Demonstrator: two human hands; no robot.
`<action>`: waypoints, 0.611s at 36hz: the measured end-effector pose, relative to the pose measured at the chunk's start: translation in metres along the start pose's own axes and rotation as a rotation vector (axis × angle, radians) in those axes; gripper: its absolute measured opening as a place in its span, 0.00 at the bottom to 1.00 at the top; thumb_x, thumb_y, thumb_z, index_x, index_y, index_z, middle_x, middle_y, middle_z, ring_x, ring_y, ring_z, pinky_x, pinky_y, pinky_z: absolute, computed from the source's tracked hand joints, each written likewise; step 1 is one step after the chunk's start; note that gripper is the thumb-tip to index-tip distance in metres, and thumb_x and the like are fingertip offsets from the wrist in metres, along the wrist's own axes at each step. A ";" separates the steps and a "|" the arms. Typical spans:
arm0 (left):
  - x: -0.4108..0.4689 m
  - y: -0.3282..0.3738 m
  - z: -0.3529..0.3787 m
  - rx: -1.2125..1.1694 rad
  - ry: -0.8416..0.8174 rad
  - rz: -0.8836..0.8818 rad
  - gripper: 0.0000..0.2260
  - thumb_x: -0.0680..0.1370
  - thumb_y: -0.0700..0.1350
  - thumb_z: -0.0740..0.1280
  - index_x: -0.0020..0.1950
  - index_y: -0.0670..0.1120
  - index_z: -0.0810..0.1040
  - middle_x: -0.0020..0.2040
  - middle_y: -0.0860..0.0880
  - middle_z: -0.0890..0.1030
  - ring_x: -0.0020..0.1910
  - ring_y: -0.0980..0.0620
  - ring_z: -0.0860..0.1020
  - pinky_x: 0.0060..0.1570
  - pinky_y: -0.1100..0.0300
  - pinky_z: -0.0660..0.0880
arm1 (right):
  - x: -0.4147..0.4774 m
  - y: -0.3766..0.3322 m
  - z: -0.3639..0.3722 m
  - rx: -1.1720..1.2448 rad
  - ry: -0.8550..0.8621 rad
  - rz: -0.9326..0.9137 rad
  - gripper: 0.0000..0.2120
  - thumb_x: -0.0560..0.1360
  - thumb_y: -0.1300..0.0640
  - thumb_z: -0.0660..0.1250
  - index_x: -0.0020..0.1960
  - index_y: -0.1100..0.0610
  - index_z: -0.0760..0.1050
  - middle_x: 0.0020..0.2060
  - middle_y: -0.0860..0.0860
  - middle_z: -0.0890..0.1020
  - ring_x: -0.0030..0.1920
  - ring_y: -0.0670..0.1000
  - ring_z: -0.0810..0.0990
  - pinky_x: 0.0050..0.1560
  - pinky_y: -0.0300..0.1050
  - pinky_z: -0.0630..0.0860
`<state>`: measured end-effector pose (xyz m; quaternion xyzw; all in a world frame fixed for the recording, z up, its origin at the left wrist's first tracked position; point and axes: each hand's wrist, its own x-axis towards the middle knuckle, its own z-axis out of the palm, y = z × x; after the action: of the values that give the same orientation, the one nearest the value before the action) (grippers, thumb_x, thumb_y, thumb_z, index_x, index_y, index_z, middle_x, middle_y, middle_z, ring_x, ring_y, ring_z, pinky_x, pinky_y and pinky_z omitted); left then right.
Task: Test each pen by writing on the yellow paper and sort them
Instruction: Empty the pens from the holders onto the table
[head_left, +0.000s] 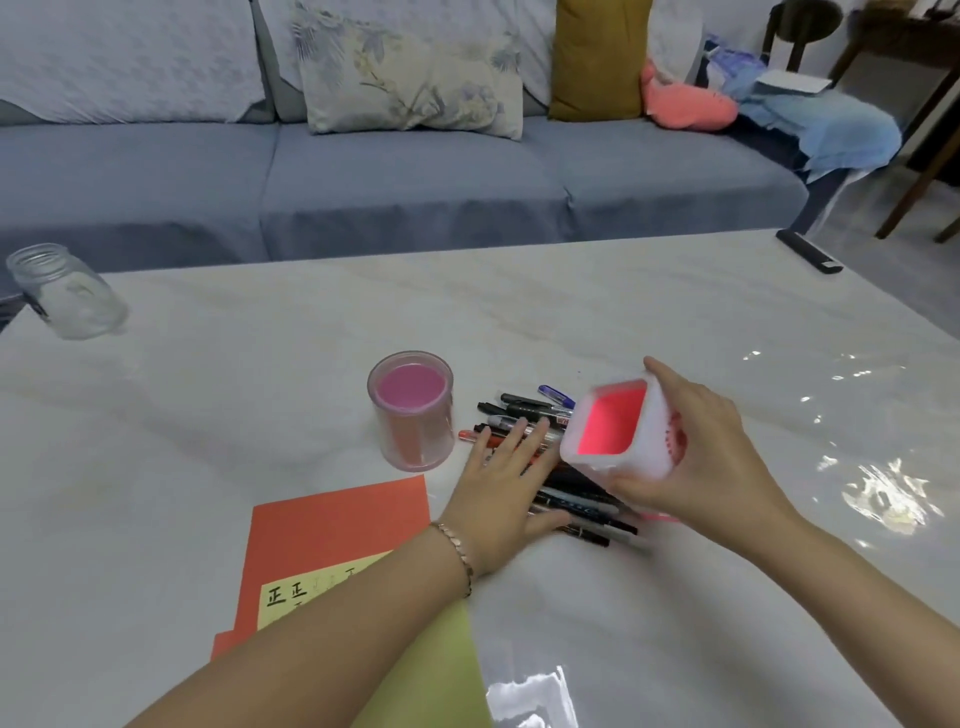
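A heap of several pens (540, 410) lies on the white table (260, 395), black, red and blue ones mixed. My left hand (506, 488) rests flat on the heap with straight fingers. My right hand (701, 457) grips a white square holder (618, 431) with a red inside, tipped so its mouth faces left over the pens. A yellow paper (306, 592) with black written marks lies on an orange sheet (332, 525), partly hidden by my left forearm. A round pink-bottomed cup (413, 410) stands left of the pens.
A clear glass jar (65, 291) stands at the table's far left corner. A green sheet (441, 670) lies under my left forearm. A black remote (808, 252) sits at the far right edge. A blue sofa with cushions runs behind the table.
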<state>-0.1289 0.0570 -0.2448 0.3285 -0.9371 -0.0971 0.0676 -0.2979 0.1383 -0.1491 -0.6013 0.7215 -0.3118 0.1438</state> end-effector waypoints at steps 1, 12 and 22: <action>-0.007 0.002 -0.007 -0.127 0.065 -0.058 0.35 0.72 0.66 0.46 0.75 0.50 0.52 0.76 0.51 0.51 0.75 0.52 0.49 0.72 0.52 0.42 | -0.003 -0.003 0.001 0.047 0.010 0.015 0.50 0.57 0.52 0.80 0.72 0.44 0.57 0.57 0.40 0.67 0.61 0.43 0.61 0.59 0.41 0.63; -0.097 -0.004 -0.115 -1.307 0.245 -0.259 0.30 0.64 0.42 0.73 0.62 0.58 0.67 0.54 0.65 0.78 0.54 0.65 0.76 0.48 0.69 0.74 | -0.025 -0.090 0.042 0.602 -0.235 -0.043 0.38 0.50 0.47 0.79 0.59 0.39 0.70 0.52 0.36 0.79 0.52 0.39 0.79 0.43 0.30 0.75; -0.142 -0.046 -0.117 -1.015 0.652 -0.532 0.35 0.56 0.40 0.81 0.57 0.58 0.70 0.49 0.65 0.77 0.47 0.75 0.73 0.39 0.77 0.71 | -0.018 -0.106 0.082 0.304 -0.430 -0.079 0.47 0.60 0.48 0.79 0.69 0.39 0.54 0.66 0.34 0.65 0.65 0.35 0.65 0.63 0.31 0.64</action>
<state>0.0313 0.0949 -0.1504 0.4888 -0.5934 -0.4356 0.4682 -0.1634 0.1244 -0.1484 -0.6529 0.5952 -0.2871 0.3703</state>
